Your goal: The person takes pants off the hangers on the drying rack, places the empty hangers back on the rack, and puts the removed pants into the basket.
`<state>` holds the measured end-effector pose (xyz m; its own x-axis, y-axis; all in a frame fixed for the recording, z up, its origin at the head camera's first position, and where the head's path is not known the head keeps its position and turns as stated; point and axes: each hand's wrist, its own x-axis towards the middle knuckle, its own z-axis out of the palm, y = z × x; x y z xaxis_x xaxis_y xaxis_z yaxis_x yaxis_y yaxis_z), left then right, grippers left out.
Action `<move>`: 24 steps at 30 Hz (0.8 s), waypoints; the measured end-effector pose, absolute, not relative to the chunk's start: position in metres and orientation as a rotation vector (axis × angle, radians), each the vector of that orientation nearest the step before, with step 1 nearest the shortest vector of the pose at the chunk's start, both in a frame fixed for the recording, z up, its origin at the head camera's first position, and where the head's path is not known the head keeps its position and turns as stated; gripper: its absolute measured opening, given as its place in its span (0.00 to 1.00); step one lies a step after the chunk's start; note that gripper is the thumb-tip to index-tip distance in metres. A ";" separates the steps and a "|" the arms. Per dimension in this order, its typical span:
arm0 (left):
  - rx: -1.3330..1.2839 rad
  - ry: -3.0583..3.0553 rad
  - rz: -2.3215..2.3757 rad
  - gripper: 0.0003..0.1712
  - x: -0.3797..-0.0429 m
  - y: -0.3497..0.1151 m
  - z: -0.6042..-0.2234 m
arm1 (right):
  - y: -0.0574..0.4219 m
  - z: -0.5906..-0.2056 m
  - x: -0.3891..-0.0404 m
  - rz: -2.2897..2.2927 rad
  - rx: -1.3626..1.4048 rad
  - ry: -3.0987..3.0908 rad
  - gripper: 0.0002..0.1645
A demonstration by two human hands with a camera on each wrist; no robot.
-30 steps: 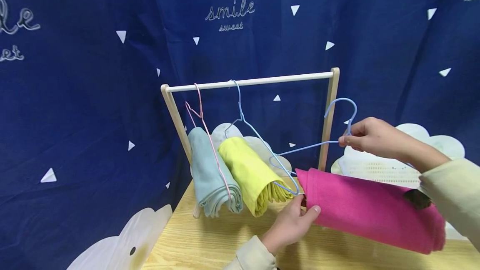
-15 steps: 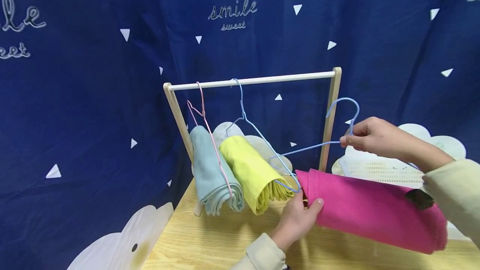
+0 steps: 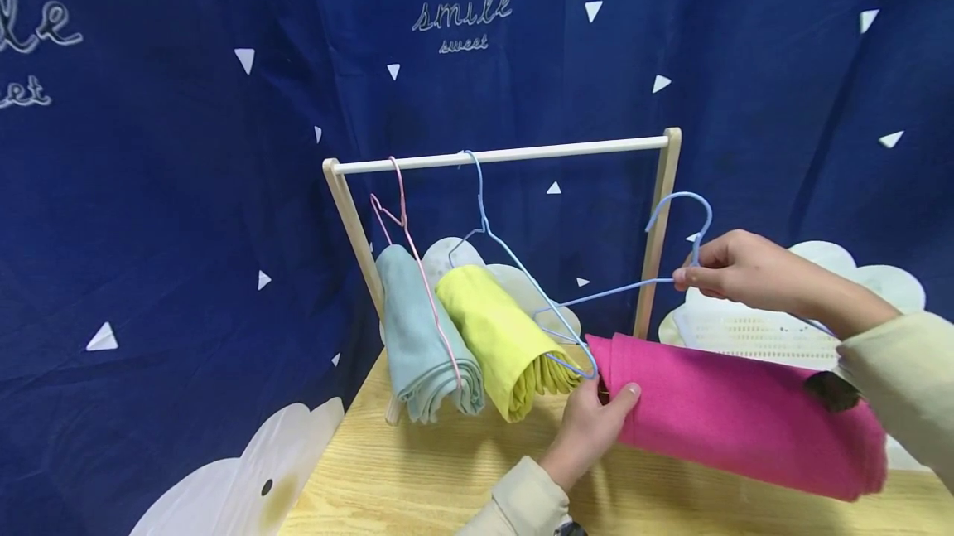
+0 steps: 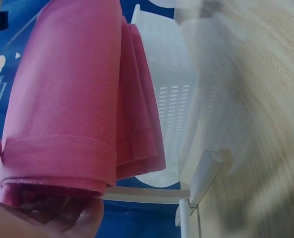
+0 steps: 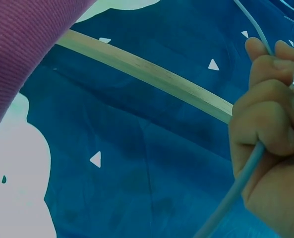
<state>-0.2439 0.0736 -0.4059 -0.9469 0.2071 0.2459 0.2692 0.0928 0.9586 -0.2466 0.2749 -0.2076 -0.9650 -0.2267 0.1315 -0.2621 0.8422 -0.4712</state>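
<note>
My right hand (image 5: 268,129) gets chopped by its wrist cam's right edge, and over on the head view's right, the rolled pink cloth (image 3: 745,424) hides part of the white perforated plastic basket (image 3: 745,329).

A tabletop corner screened by cloth: a navy curtain (image 3: 186,188), printed with clouds, triangles and "smile sweet", is hanging behind a wood-grain tabletop (image 3: 417,486), on which a small clothes rack (image 3: 574,152) and a white perforated container (image 3: 734,330) are standing. The curtain is hiding the surroundings, leaving home or studio undecidable.
</note>
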 end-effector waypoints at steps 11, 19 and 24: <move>-0.592 -2.021 -2.468 0.18 -0.253 0.077 -0.413 | 0.276 -0.208 -0.245 0.772 0.432 -2.940 0.24; -0.518 -1.941 -2.632 0.17 -0.256 0.082 -0.410 | 0.277 -0.209 -0.244 0.780 0.472 -2.951 0.23; -0.473 -1.879 -2.745 0.16 -0.258 0.085 -0.408 | 0.278 -0.210 -0.243 0.792 0.479 -2.950 0.23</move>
